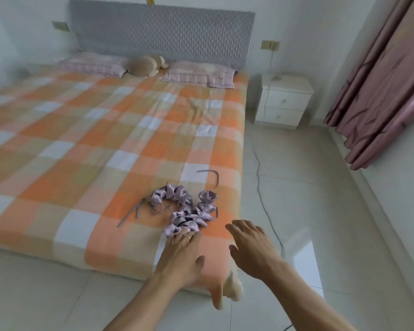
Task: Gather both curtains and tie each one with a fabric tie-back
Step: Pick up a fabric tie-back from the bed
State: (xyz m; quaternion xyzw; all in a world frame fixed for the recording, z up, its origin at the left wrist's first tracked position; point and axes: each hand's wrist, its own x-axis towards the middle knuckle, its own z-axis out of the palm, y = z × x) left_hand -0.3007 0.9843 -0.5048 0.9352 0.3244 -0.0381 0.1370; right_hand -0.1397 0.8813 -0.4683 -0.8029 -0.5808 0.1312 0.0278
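Ruffled lilac fabric tie-backs (185, 206) with thin ribbon ends lie in a heap on the near right corner of the bed (81, 144). My left hand (181, 254), a ring on one finger, rests flat on the bedspread with its fingertips touching the heap's near end. My right hand (251, 247) hovers open just right of the heap, over the bed's edge, holding nothing. A dusty pink curtain (380, 87) hangs loose at the right wall, its hem reaching the floor.
The bed has an orange checked cover, two pink pillows (93, 64) and a plush toy (146, 65) at a grey headboard. A white nightstand (282, 99) stands right of the bed. A cable (263, 194) trails across the tiled floor between bed and curtain.
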